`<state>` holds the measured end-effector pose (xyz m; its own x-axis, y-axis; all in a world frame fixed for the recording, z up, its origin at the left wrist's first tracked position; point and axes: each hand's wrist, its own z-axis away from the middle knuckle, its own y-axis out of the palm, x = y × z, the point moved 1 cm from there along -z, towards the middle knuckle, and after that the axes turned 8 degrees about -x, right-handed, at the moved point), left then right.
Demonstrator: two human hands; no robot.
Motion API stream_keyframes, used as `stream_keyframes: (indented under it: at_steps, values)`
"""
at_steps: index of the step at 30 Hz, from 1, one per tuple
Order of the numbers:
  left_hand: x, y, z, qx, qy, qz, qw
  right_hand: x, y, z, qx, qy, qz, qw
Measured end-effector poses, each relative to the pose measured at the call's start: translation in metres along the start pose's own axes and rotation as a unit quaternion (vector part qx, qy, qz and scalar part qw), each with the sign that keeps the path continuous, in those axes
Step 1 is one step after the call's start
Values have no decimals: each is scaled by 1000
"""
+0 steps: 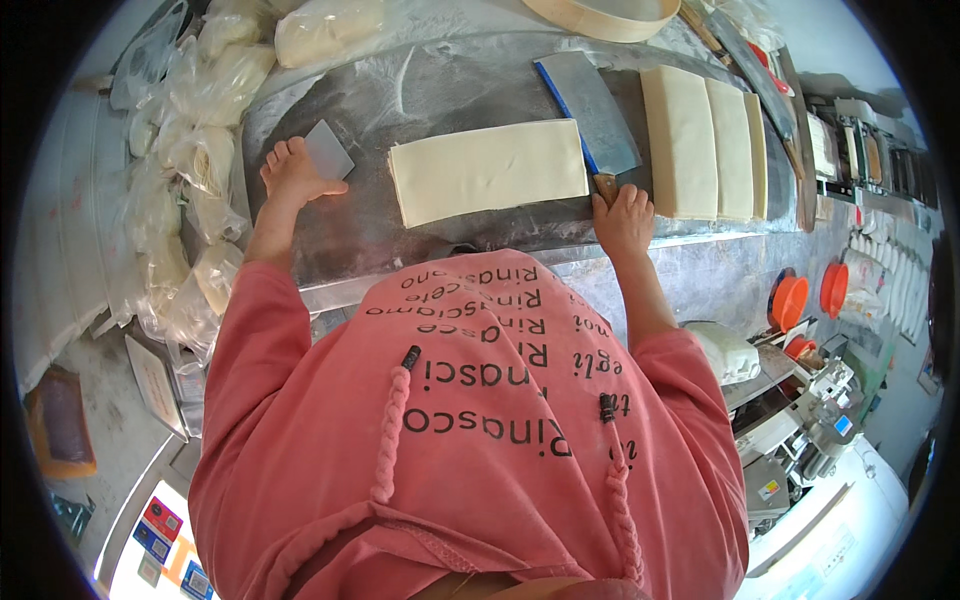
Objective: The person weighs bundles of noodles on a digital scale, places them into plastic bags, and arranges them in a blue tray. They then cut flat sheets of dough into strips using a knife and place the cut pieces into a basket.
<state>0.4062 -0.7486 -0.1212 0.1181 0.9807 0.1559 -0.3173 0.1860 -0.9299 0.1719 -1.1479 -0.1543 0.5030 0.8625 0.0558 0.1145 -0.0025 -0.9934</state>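
Note:
On the dark, floured work surface (360,97), my left hand (296,171) lies at the left, its fingers apart, touching the edge of a translucent flat scraper (328,150). My right hand (625,217) is at the wooden handle (606,187) of a broad-bladed knife (592,112) with a blue strip along one edge; its fingers curl at the handle. Between the hands lies a rectangular stack of pale dough sheets (491,171), its right end against the knife's blue edge. More folded dough sheets (682,142) stand in a row to the right of the knife.
Plastic bags of pale noodles or dough (206,172) crowd the left side. A round wooden-rimmed sieve (607,19) sits at the far edge. Long tools (750,75) lie at the back right. Orange-red bowls (789,302) and a machine (817,412) stand at the right.

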Motion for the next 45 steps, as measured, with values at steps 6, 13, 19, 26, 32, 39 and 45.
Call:
stream_keyframes:
  at_steps: [6, 13, 19, 26, 32, 39, 45]
  values:
    - [39, 28, -51, -3, 27, 150, 988, 0, -4, -13, 34, 34, -89, 995]
    - [21, -80, -47, -72, 74, 534, 839, -25, -20, -5, 75, 167, -421, 888]
    - [-174, -51, 29, 71, 316, 566, 758, -12, -75, 17, 216, 226, -555, 771]
    - [-202, -22, 58, -400, 334, 174, 836, -3, -66, 38, 239, 224, -453, 829]
    - [-138, 13, 58, -211, 259, 135, 933, 8, -45, 54, 193, 161, -414, 875]
    - [-135, -15, 87, -364, 300, 95, 877, 13, -62, 44, 236, 174, -411, 863]
    - [-147, 9, 90, -243, 398, 118, 877, 24, -62, 29, 227, 162, -382, 881]
